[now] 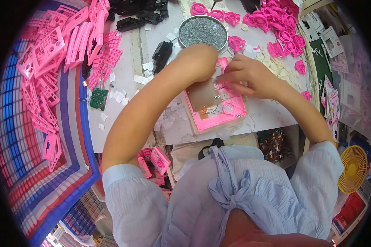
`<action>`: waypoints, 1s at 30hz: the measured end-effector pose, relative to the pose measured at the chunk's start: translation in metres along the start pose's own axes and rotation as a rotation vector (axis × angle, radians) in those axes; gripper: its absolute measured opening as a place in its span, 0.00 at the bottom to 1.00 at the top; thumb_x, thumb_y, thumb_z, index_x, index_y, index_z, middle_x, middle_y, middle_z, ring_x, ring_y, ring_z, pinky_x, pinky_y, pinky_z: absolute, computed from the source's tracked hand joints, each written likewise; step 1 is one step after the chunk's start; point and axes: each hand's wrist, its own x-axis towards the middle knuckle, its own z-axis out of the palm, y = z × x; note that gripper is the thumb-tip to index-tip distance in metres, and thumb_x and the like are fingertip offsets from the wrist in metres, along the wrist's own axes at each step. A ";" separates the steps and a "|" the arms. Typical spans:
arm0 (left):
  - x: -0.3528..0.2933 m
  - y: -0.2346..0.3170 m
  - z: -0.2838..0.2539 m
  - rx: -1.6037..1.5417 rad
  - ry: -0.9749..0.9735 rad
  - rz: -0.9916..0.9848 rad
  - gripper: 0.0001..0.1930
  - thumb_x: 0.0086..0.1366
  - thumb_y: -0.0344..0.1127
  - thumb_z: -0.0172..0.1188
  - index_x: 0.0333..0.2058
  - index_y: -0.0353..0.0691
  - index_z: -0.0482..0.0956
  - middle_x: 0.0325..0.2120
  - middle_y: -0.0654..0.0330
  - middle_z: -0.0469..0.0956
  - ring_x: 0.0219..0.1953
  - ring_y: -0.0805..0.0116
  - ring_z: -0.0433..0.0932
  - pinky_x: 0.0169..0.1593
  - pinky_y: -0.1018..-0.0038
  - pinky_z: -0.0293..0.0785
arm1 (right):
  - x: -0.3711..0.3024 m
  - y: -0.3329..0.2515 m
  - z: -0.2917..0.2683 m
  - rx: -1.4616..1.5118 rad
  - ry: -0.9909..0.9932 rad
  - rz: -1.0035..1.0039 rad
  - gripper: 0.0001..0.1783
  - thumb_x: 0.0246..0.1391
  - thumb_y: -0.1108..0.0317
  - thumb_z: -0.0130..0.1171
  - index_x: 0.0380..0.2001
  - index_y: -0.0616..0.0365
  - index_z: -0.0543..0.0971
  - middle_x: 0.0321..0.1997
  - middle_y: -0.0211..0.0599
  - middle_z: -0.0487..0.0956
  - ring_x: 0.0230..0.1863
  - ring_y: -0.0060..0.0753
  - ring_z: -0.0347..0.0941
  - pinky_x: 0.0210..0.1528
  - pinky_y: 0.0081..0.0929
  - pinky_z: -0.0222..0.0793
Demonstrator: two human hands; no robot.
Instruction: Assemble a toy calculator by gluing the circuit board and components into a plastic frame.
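Observation:
A pink plastic casing lies on the worktable in front of me, with a flat grey-brown plate and thin loose wires inside. My left hand is curled closed over the casing's far left part; its fingertips are hidden. From the right, my right hand reaches over the casing's far end, fingers bent and drawn together near the left hand. Whatever sits between its fingertips is too small and blurred to name. Just beyond my hands stands a round tin full of small metal screws.
Pink ring-shaped parts and pale small pieces lie at the far right. Black parts, white paper bits and a green circuit board are on the left. Pink panels are piled over striped cloth. A yellow fan grille stands right.

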 end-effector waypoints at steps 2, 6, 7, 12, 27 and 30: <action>-0.025 -0.006 0.002 -0.190 0.253 0.000 0.10 0.57 0.35 0.65 0.35 0.35 0.85 0.28 0.50 0.84 0.32 0.56 0.84 0.36 0.61 0.78 | -0.011 -0.001 0.009 -0.014 0.122 0.054 0.11 0.51 0.65 0.65 0.39 0.51 0.86 0.35 0.31 0.79 0.40 0.39 0.71 0.41 0.36 0.73; -0.090 -0.014 0.006 -0.528 0.520 -0.130 0.09 0.62 0.33 0.63 0.35 0.32 0.83 0.23 0.59 0.80 0.27 0.73 0.77 0.33 0.75 0.71 | -0.010 -0.009 0.025 -0.018 0.198 0.037 0.14 0.49 0.67 0.67 0.41 0.54 0.84 0.37 0.34 0.77 0.41 0.40 0.70 0.42 0.35 0.71; -0.100 -0.015 0.012 -0.572 0.557 -0.160 0.09 0.63 0.32 0.64 0.35 0.31 0.83 0.22 0.61 0.79 0.26 0.77 0.75 0.32 0.78 0.70 | -0.010 -0.010 0.026 -0.022 0.185 0.032 0.15 0.48 0.68 0.67 0.42 0.54 0.84 0.38 0.35 0.76 0.41 0.40 0.70 0.42 0.35 0.71; -0.143 -0.023 0.052 -0.828 0.710 -0.385 0.09 0.63 0.33 0.64 0.35 0.31 0.84 0.22 0.60 0.78 0.23 0.76 0.69 0.29 0.75 0.67 | -0.003 -0.014 0.029 -0.171 0.131 0.000 0.15 0.48 0.66 0.67 0.42 0.53 0.82 0.36 0.34 0.75 0.40 0.40 0.70 0.41 0.36 0.69; -0.116 -0.048 0.031 -0.558 0.800 -0.413 0.08 0.61 0.33 0.65 0.33 0.34 0.83 0.25 0.59 0.79 0.23 0.72 0.71 0.30 0.74 0.68 | -0.037 -0.019 0.022 0.100 0.339 0.246 0.13 0.50 0.70 0.65 0.41 0.56 0.84 0.37 0.36 0.80 0.42 0.41 0.74 0.44 0.34 0.72; -0.117 -0.035 0.048 -0.570 0.757 -0.407 0.07 0.61 0.31 0.68 0.36 0.35 0.83 0.32 0.62 0.80 0.28 0.77 0.73 0.31 0.78 0.67 | -0.036 -0.023 0.027 0.146 0.393 0.276 0.11 0.50 0.70 0.65 0.39 0.56 0.84 0.37 0.37 0.80 0.42 0.41 0.74 0.44 0.34 0.73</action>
